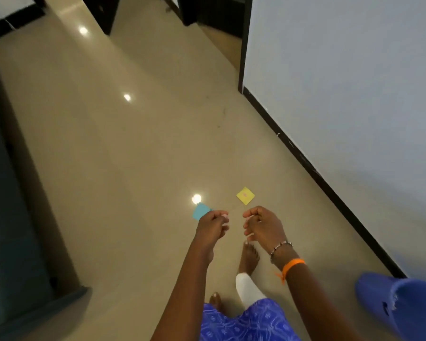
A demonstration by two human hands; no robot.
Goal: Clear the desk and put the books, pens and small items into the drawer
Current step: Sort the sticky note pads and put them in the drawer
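The person is standing on a glossy beige tiled floor [133,156], looking down at both hands held out in front. The left hand [210,226] is pinching a small blue paper square [200,211] at one corner, so the sheet is sticking out up and to the left of the grip. The right hand [263,226] is curling its fingers loosely; whether it is holding anything cannot be told. A small yellow paper square [245,195] is showing just above that grip, apparently lying flat on the floor, with a faint pink mark at its centre.

Both squares are looking like thin sticky-note paper: very light, limp, easily creased, not fragile otherwise. A flat sheet on polished tile is likely needing a fingernail under an edge or corner, since the floor is offering no lip. A light pinch is judged sufficient.

A pale wall [354,82] with dark skirting is running to the right of the grip, and a blue clog [401,306] is lying lower right. No bench or drawer is showing.
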